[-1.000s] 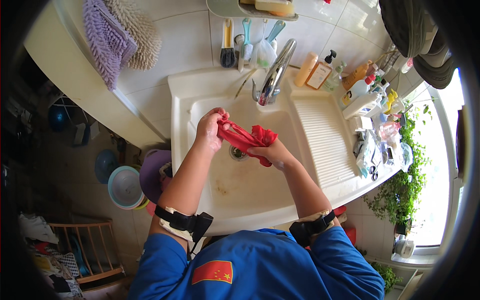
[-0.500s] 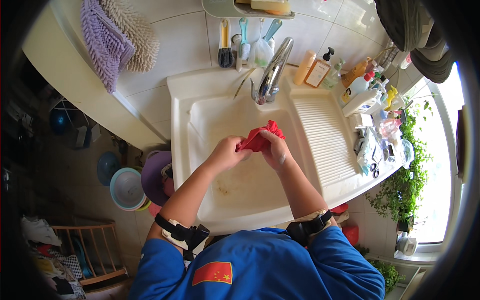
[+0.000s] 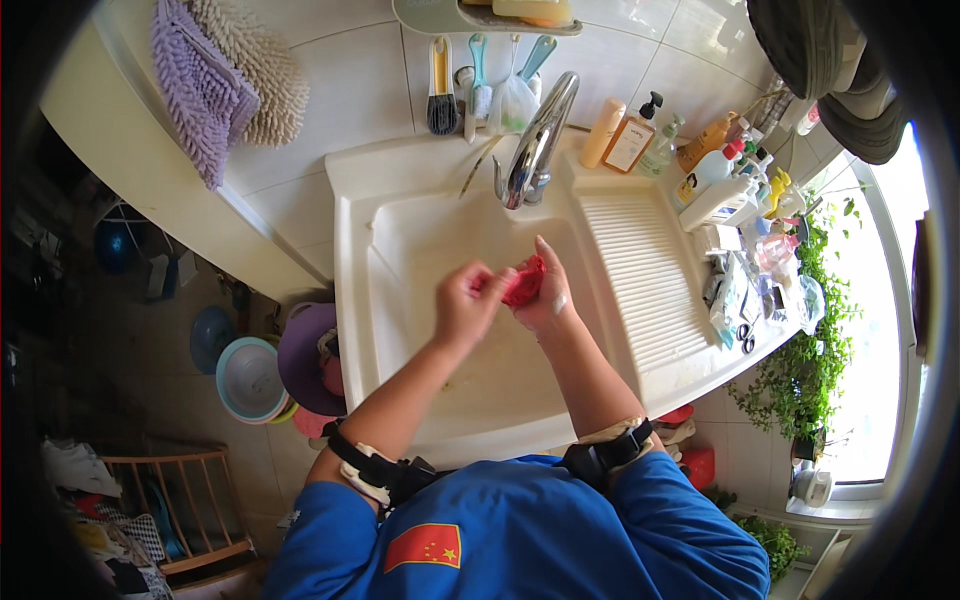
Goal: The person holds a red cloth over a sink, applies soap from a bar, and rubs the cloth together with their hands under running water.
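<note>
A crumpled red cloth (image 3: 524,284), bunched small, is between my two hands above the basin of a white sink (image 3: 410,290). My right hand (image 3: 549,295) cups the cloth against its palm, with one digit sticking up. A white patch like suds shows near that wrist. My left hand (image 3: 468,303), a little blurred, is closed with its fingertips pinching the cloth's left edge. Beyond the hands stands a chrome faucet (image 3: 538,145), and no stream of water shows beneath it.
Right of the basin is a ribbed drainboard (image 3: 645,270), with bottles (image 3: 630,140) behind it and scissors (image 3: 745,338) near its edge. Brushes (image 3: 441,90) hang on the tiled wall. Purple and beige chenille cloths (image 3: 205,95) hang at left, above basins (image 3: 252,380) on the floor.
The cloth has gone from partly spread between both hands to a smaller bunch in my right palm. My left hand has turned over and shifted slightly, now pinching the cloth's edge.
</note>
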Demonstrator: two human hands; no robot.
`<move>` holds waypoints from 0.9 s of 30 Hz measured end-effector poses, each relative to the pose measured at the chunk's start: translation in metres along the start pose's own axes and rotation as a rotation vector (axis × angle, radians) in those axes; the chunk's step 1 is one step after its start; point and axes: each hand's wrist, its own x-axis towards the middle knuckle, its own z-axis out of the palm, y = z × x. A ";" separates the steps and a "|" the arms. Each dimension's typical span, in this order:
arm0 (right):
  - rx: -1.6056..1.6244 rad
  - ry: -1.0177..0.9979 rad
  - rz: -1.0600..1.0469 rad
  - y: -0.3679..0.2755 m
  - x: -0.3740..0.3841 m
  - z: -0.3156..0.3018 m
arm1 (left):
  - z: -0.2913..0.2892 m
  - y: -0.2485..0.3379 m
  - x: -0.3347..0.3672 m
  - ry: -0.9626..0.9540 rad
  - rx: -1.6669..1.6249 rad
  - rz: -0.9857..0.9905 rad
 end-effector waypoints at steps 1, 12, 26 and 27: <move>-0.027 -0.101 0.028 0.002 0.019 -0.017 | 0.014 0.007 -0.006 -0.031 0.065 0.118; 0.187 -0.715 -0.026 0.043 0.044 -0.049 | 0.042 -0.012 0.012 -0.047 0.541 0.239; -0.103 -0.467 -0.004 0.014 0.038 -0.042 | 0.033 0.010 0.001 -0.037 0.278 0.478; -0.022 -0.425 0.018 0.014 0.034 -0.039 | 0.034 0.014 -0.001 -0.049 0.311 0.449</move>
